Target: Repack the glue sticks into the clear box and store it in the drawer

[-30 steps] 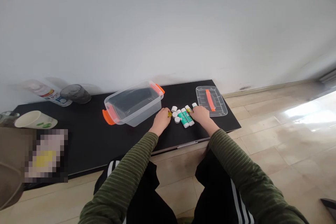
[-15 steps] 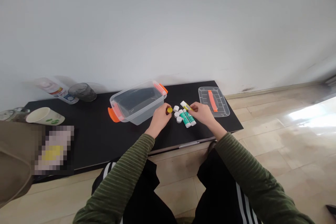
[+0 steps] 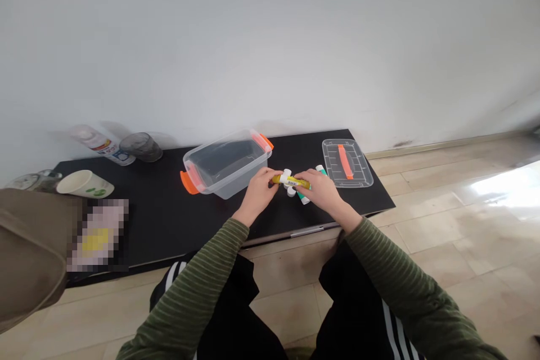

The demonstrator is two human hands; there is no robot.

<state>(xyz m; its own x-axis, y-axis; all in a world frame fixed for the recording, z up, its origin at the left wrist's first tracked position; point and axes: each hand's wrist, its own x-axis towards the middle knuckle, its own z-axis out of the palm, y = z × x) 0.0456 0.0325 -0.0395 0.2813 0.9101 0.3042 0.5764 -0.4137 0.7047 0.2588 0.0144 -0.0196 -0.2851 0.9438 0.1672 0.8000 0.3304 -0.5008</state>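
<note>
My right hand [image 3: 321,191] is closed round the body of a yellow glue stick [image 3: 293,182] with a white end and a printed label. In my left hand [image 3: 260,191], thumb and fingers pinch a yellow cap [image 3: 275,179], which meets the stick's white end. Whether the cap is fully seated I cannot tell. Beneath the hands, white caps [image 3: 291,192] lie on the black tabletop, partly covered. Green-and-white glue sticks [image 3: 304,198] lie by them, mostly hidden by my right hand.
An open clear box [image 3: 236,179] with orange latches stands left of my hands. Its lid [image 3: 363,164], with an orange handle, lies to the right. Further left are a paper cup [image 3: 84,183], a dark cup [image 3: 145,147], a spray can [image 3: 101,143] and a glass jar [image 3: 48,181].
My hands have come together, bringing the yellow cap against the white end of the glue stick. The stick has turned to lie more level, and the view has shifted slightly.
</note>
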